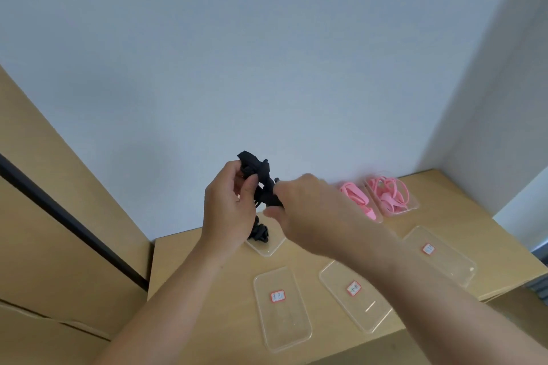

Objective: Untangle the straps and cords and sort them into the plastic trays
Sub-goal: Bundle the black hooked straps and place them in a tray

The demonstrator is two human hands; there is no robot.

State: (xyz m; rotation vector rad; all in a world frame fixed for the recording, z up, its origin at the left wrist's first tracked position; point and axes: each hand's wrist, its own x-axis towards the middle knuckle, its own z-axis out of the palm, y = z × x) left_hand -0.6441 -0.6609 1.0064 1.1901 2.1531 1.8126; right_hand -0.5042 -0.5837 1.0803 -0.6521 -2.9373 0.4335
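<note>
The left hand (228,207) had its fingers curled round the black tangle (256,169), thumb pressed on its front. The right hand (308,210), blurred, pinched a strand at the tangle's lower right. The bundle was held in the air above the counter (207,275), its dangling end reaching toward the far-left tray (267,249); whether it touched could not be told. This looked like the untangling step for the black pieces, with pink cords (388,192) already in the far-right tray (413,205) and a pink strap (353,195) beside it. The next move probably called for drawing one strand free while the left hand anchored the knot. Three labelled trays (281,323) lay nearer, open to a drop. Cardboard boxes (59,216) crowded the left, and the counter's right edge fell away just beyond the trays.
</note>
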